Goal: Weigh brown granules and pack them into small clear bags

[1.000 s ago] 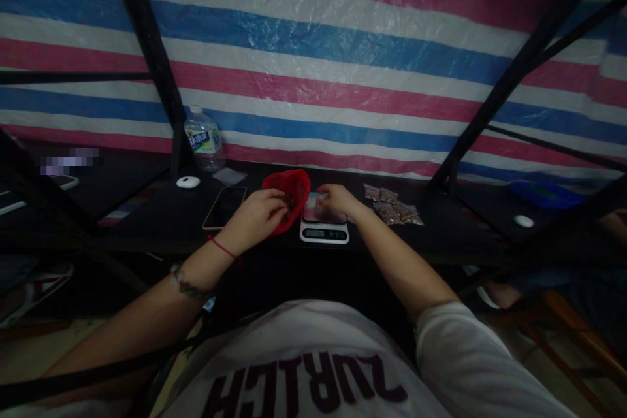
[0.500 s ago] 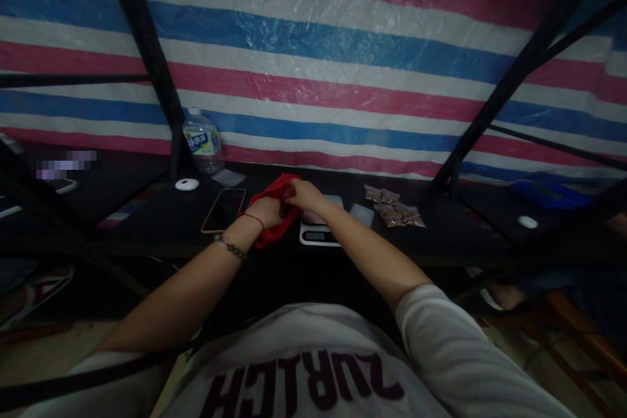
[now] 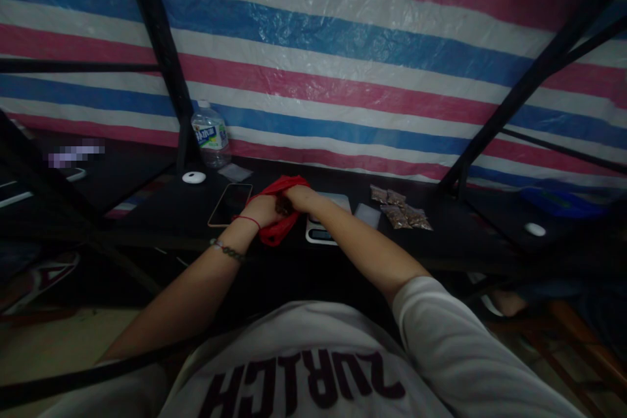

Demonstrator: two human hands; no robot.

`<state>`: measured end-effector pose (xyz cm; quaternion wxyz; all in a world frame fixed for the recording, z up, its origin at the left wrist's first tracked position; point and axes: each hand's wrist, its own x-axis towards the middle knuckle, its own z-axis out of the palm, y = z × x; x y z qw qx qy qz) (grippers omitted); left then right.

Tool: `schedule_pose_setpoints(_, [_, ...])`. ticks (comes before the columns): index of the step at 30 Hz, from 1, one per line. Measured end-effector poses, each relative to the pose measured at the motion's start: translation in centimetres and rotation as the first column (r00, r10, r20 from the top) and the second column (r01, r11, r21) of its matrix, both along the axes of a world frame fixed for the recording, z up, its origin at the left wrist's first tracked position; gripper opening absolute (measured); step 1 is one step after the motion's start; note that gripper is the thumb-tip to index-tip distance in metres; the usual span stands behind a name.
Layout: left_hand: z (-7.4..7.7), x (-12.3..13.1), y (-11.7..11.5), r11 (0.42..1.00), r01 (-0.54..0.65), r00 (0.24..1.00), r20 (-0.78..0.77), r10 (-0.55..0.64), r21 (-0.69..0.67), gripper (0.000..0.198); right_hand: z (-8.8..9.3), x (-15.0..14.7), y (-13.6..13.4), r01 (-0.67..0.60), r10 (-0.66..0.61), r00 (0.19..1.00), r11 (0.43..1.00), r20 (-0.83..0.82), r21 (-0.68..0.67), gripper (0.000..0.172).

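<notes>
A red plastic bag lies bunched on the black table, its mouth spread and dark brown contents showing inside. My left hand grips the bag's left side, the fingertips hidden in its folds. My right hand reaches into the opening from the right, and its fingers are out of sight in the bag. Just right of the bag, a white digital scale is partly covered by my right forearm. Beyond that forearm lie a pale clear packet and several small clear bags of brown bits.
A phone lies left of the bag, with a flat clear packet, a white oval case and a plastic bottle behind it. Black metal posts frame the table. A striped sheet hangs behind.
My right hand has moved deeper into the red bag, whose mouth now shows more of the brown contents. The whole view has shifted slightly.
</notes>
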<state>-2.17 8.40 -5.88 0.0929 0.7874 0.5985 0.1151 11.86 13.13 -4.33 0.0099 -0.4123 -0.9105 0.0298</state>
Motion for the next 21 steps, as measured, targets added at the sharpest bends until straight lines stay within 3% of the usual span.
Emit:
schedule_pose_setpoints(3, [-0.4,-0.5,0.2,0.999,-0.049,0.998,-0.043,0.048,-0.004,0.048,-0.5,0.1,0.7,-0.046,0.044,0.998,0.998,-0.035,-0.047,0.025])
schedule_pose_setpoints(10, [0.0,-1.4,0.5,1.000,-0.020,1.000,-0.006,0.020,0.024,0.031,-1.8,0.2,2.1,-0.158,0.125,0.970,0.976,-0.207,-0.152,0.021])
schedule_pose_setpoints(16, [1.2,-2.0,0.4,0.995,-0.013,0.993,0.121,0.001,0.102,0.029,-1.7,0.5,2.2,-0.134,0.037,0.936,0.957,-0.351,-0.256,0.030])
schedule_pose_setpoints(21, [1.4,-1.8,0.1,0.993,0.034,0.989,0.136,-0.049,0.111,0.025,-2.0,0.6,2.0,-0.142,-0.024,0.901,0.927,-0.432,-0.348,0.028])
